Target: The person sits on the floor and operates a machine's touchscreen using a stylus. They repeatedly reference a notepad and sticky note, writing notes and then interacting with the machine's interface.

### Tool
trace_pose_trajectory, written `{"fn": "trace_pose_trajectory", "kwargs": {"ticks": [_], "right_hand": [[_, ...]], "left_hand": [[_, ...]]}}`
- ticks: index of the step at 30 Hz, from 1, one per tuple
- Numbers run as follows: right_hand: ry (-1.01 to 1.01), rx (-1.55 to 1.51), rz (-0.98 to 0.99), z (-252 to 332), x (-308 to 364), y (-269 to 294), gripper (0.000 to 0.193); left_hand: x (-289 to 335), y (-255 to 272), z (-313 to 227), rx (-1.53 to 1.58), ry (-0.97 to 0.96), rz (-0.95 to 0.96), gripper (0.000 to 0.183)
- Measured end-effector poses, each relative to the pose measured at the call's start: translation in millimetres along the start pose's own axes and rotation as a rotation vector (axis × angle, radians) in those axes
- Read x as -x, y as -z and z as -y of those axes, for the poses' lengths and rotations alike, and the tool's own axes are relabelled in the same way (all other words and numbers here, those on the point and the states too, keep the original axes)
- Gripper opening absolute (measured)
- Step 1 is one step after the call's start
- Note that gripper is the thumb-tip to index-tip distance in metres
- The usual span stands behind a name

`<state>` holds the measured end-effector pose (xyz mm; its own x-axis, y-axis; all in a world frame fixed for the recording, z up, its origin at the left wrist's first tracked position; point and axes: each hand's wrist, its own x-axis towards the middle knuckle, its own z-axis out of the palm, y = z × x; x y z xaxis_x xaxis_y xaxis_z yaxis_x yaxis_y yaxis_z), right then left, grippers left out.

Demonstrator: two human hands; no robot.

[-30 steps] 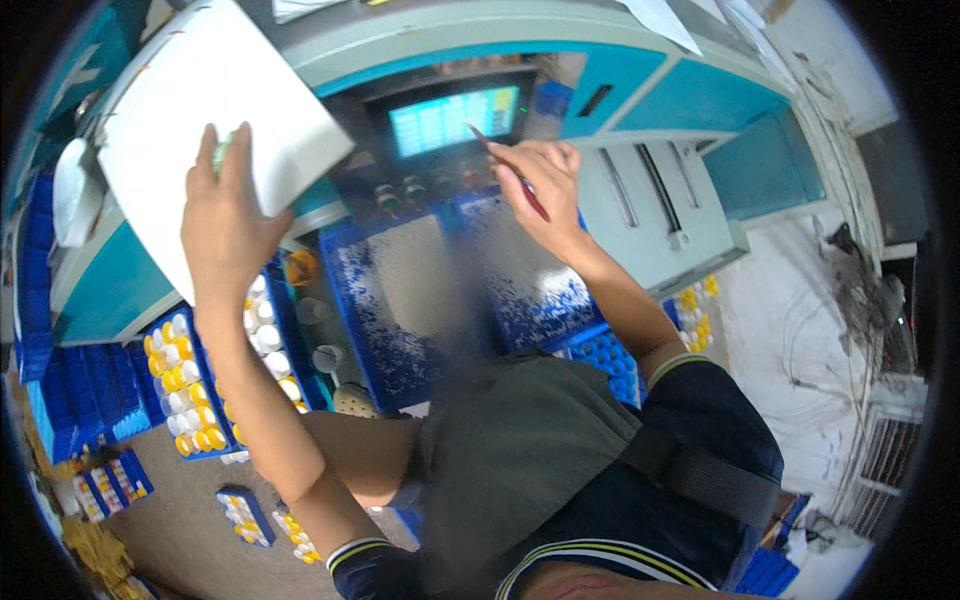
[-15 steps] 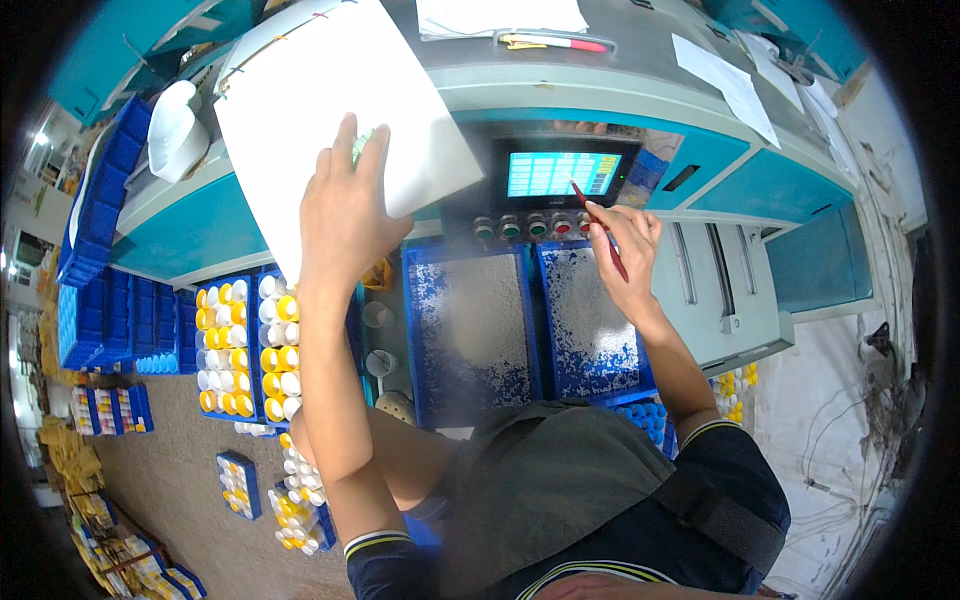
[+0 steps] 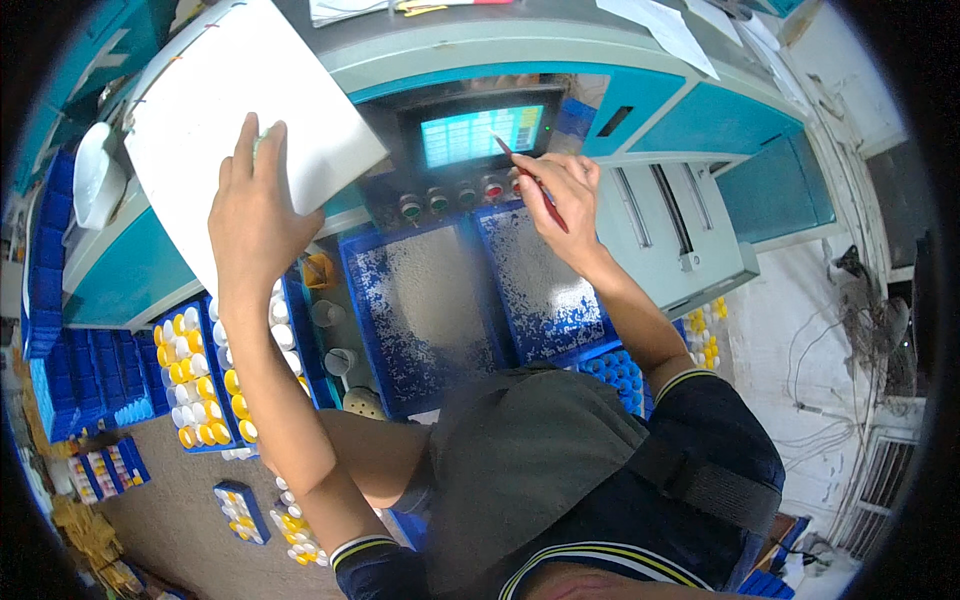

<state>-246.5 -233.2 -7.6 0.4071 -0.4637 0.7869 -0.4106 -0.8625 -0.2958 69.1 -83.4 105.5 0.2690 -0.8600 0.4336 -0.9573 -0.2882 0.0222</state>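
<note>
My left hand (image 3: 258,205) lies on a large white sheaf of paper (image 3: 195,110), bound with small threads along its far left edge. Its fingers are stretched out, and a small pale green thing (image 3: 262,146) shows between two of them. In my closed right hand (image 3: 568,200) is a dark red pen (image 3: 551,209). The pen's tip is at a lit blue touchscreen (image 3: 470,138) set in the machine's front; whether it touches the glass I cannot tell. Red and green push buttons (image 3: 438,199) run in a row just below the screen.
Two blue trays (image 3: 372,345) of small white pieces lie below the screen. Crates of yellow and white caps (image 3: 195,385) stand at left, beside stacked blue bins (image 3: 90,375). A white heart-shaped dish (image 3: 98,178) sits on the machine top. A pale slotted panel (image 3: 665,240) juts out at right.
The whole view has shifted, so the machine and both hands appear farther left. My left hand stays on the paper, and the pen tip remains at the screen.
</note>
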Motion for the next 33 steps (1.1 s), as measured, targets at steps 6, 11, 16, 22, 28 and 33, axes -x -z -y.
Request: {"fn": "trace_pose_trajectory", "kwargs": {"ticks": [6, 11, 16, 22, 28, 33], "right_hand": [[-0.025, 0.008, 0.003, -1.9, 1.9, -0.4, 0.023], [-0.073, 0.074, -0.028, -8.5, 5.6, 16.1, 0.02], [-0.094, 0.116, -0.083, -16.4, 3.6, 16.6, 0.022], [-0.056, 0.085, -0.013, -13.3, 13.1, 10.8, 0.022], [-0.056, 0.036, 0.029, -12.9, 15.8, 5.4, 0.022], [-0.099, 0.106, 0.054, -15.9, 21.4, 11.0, 0.021]], "left_hand": [[-1.5, -6.0, 4.9, -0.048, -0.032, -0.022, 0.098], [-2.3, -11.7, 10.0, -0.076, -0.061, -0.048, 0.098], [-2.6, -12.9, 11.2, -0.053, -0.057, -0.06, 0.1], [-0.8, -11.3, 11.1, -0.042, -0.022, -0.021, 0.1], [-1.7, -10.3, 10.6, -0.03, -0.025, -0.019, 0.101], [-2.1, -10.4, 11.1, -0.03, -0.025, -0.019, 0.101]]}}
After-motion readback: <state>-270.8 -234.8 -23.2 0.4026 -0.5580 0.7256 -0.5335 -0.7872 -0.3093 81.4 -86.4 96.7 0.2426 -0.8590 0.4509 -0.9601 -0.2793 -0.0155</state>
